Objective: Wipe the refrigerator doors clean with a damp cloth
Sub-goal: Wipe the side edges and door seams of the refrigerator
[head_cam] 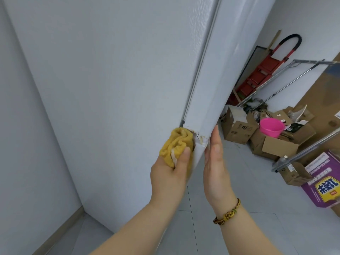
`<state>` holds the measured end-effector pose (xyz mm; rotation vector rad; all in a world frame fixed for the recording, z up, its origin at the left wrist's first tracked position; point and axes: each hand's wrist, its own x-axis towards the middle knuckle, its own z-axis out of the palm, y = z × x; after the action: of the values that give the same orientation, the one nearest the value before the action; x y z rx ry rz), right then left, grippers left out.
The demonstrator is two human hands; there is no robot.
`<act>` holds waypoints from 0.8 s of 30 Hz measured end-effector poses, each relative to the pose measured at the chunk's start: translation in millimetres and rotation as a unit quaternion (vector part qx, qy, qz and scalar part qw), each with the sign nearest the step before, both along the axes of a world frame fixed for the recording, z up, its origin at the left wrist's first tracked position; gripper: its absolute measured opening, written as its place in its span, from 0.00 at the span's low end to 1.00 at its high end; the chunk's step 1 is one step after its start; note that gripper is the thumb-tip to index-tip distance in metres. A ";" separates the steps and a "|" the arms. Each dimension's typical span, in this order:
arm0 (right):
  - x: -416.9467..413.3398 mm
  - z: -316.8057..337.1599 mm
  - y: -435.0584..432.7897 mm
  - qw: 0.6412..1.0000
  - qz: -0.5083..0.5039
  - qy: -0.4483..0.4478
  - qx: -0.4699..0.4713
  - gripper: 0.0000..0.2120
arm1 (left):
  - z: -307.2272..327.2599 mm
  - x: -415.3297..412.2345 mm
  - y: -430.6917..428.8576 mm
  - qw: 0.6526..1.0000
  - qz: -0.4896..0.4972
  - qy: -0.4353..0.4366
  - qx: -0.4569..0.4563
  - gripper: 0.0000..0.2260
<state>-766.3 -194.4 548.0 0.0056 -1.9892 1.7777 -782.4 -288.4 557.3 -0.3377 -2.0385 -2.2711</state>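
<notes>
The white refrigerator door [217, 85] stands edge-on in front of me, next to the fridge's broad white side [114, 80]. My left hand [171, 173] is closed around a bunched yellow cloth [174, 146], which presses against the door's edge near a stained hinge notch [200, 138]. My right hand [215, 162] lies flat with straight fingers against the door's outer face, just right of that notch. A braided bracelet sits on the right wrist.
Cardboard boxes [237, 127] and a pink plastic tub [270, 127] are piled on the floor at right. A red step ladder [261, 70] and metal poles lean in the corner. A purple box [323, 181] lies at far right. A white wall [22, 126] closes the left.
</notes>
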 end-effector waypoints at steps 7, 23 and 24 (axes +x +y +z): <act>-1.0 2.7 -2.8 1.000 -0.006 -0.006 0.017 0.37 | 0.1 -7.7 5.4 0.975 0.028 0.170 -0.141 0.21; 0.6 3.4 -1.8 1.000 0.002 -0.006 0.003 0.37 | -22.2 0.8 1.2 0.946 0.004 0.246 -0.210 0.22; 0.6 4.1 -1.7 1.000 -0.001 -0.006 0.009 0.37 | -35.2 2.8 -2.6 0.946 -0.014 0.241 -0.214 0.23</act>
<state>-765.7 -196.2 552.1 -0.0011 -2.0120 1.7621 -779.7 -291.0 522.1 -0.8542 -2.2177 -1.5183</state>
